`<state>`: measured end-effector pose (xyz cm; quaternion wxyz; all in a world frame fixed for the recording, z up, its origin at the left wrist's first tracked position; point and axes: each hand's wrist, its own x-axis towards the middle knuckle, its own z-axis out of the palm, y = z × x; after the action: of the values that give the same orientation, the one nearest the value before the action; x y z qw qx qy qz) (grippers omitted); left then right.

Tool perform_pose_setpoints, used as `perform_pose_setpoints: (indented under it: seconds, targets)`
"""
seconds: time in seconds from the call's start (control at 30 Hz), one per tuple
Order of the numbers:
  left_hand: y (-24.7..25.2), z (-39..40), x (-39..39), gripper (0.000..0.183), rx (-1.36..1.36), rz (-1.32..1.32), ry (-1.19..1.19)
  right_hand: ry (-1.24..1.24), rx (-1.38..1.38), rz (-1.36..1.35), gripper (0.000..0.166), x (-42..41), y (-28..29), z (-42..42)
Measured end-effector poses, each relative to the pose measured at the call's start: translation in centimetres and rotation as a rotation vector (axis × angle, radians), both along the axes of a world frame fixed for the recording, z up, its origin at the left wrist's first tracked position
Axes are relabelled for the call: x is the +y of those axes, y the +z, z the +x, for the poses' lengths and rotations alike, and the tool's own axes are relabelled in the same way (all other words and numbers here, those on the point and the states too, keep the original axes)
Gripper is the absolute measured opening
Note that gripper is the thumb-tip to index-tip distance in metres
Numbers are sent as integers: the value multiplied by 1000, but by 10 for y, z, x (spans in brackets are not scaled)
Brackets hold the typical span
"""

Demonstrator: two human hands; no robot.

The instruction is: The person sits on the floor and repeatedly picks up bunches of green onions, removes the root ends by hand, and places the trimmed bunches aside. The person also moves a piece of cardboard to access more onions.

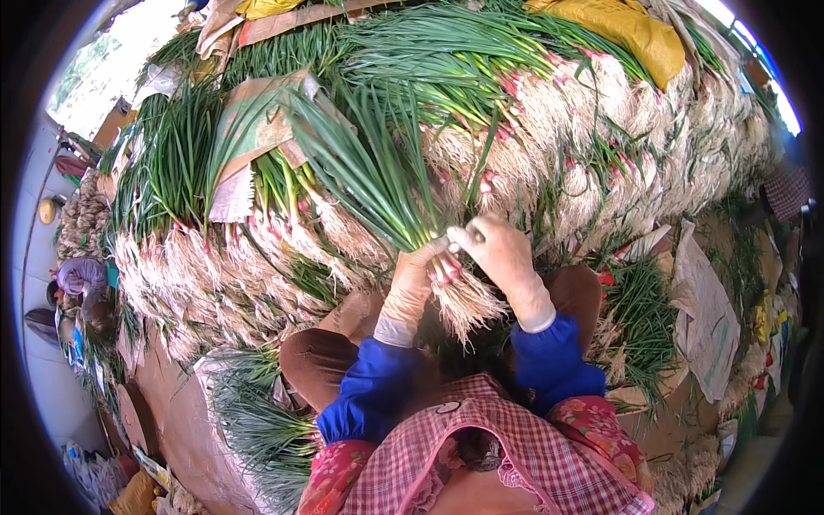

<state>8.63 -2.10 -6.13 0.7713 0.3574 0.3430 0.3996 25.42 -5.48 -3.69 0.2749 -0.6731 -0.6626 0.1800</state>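
A bunch of spring onions (pixel 386 187) with pinkish bulbs and long pale roots is gripped in my gloved left hand (pixel 411 273). Its green leaves fan out toward the upper left, and the roots hang at the lower right. My gloved right hand (pixel 499 254) is bent close beside the stems, its fingertips near my left thumb. Whether those fingers pinch a leaf or stem is too small to tell. Ahead of both hands rises a large heap of rooted spring onions (pixel 450 71), with root ends toward me.
Trimmed-looking green bunches (pixel 264 425) lie at my left on sheeting. More greens (pixel 637 315) and a white woven sack (pixel 705 315) are on my right. Yellow sacking (pixel 624 38) and a torn paper sack (pixel 264 122) cover parts of the heap. Another person (pixel 84 283) sits far left.
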Motion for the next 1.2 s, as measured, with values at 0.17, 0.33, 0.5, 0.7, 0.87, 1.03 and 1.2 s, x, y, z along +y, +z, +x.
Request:
perform_pose_setpoints:
  seconds: [0.17, 0.33, 0.5, 0.7, 0.87, 1.03, 1.2]
  targets:
    - [0, 4, -22, 24, 117, 48, 106, -103, 488, -44, 19, 30, -5, -24]
    - [12, 0, -34, 27, 98, -73, 128, -225, 495, 425, 27, 94, 58, 3]
    - [23, -33, -39, 54, -242, -135, 69, -246, -136, -145, 38, 140, 64, 76]
    - [19, -29, -18, 39, -246, -146, 180, -81, 222, 81, 38, 85, 50, 65]
    - [7, -7, -2, 28, -261, -90, 8, 41, 121, 25, 28, 11, 35, 22]
    - [4, -4, -5, 28, -67, -68, -12, -213, 668, -123, 27, 6, 3, 16]
    - [-1, -8, -17, 29, 5, 9, -75, -17, 519, 73, 24, 14, -8, -11]
